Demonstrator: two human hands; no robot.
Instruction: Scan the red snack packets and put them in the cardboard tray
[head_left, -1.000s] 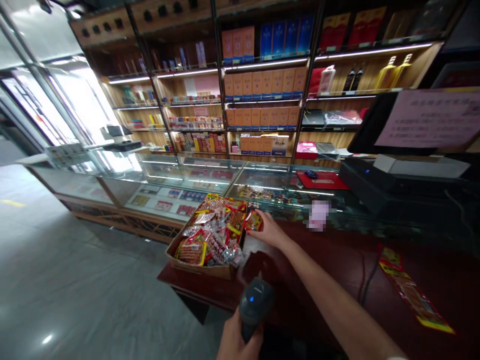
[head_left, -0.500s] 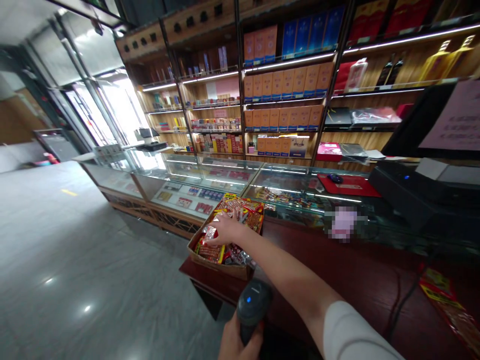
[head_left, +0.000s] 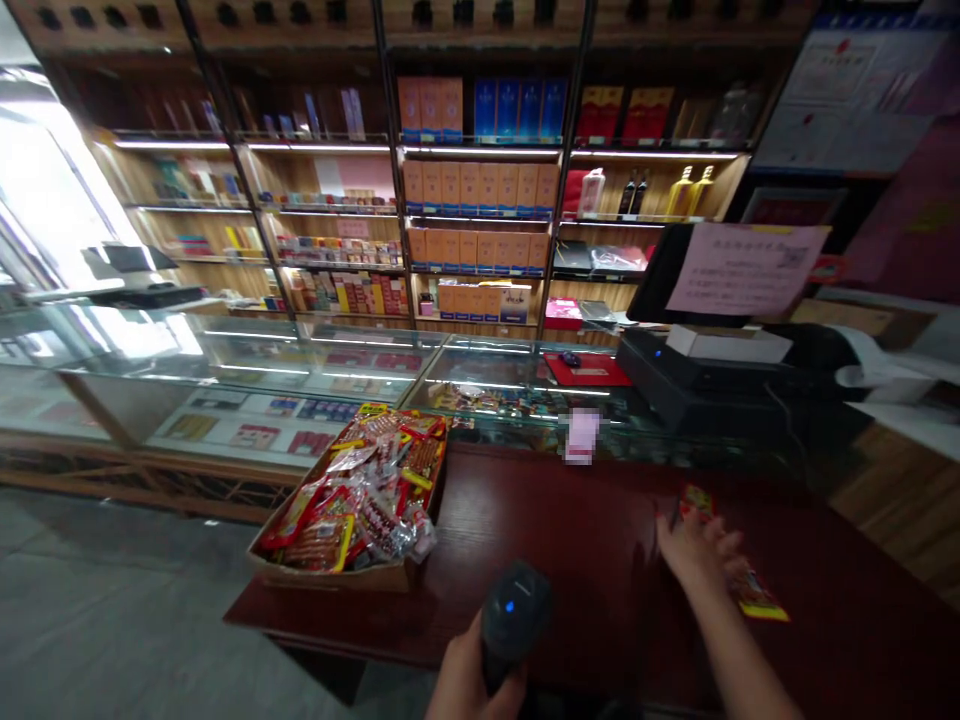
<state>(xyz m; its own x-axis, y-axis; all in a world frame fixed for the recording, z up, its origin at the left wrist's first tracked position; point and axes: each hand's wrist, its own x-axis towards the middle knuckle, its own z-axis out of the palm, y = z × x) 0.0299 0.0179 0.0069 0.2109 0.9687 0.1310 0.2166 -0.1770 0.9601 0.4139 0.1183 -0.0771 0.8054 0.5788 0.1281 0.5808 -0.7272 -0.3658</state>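
My left hand is wrapped round the handle of a dark barcode scanner with a lit blue light, held up at the bottom centre. Over at the right, my right hand is spread above a red and yellow snack packet on the dark red table. The hand covers part of this packet, and whether the fingers touch it I cannot tell. To the left, an open cardboard box stands at the table's edge, filled with several shiny snack packets.
Behind the table runs a glass display counter with a red mouse pad on it. A black cash register terminal bearing a pink notice stands at the right. Shelves of boxes and bottles line the wall.
My right hand has left the packets in the box and swung right to the packet on the table. The view has turned right. My left hand still holds the scanner.
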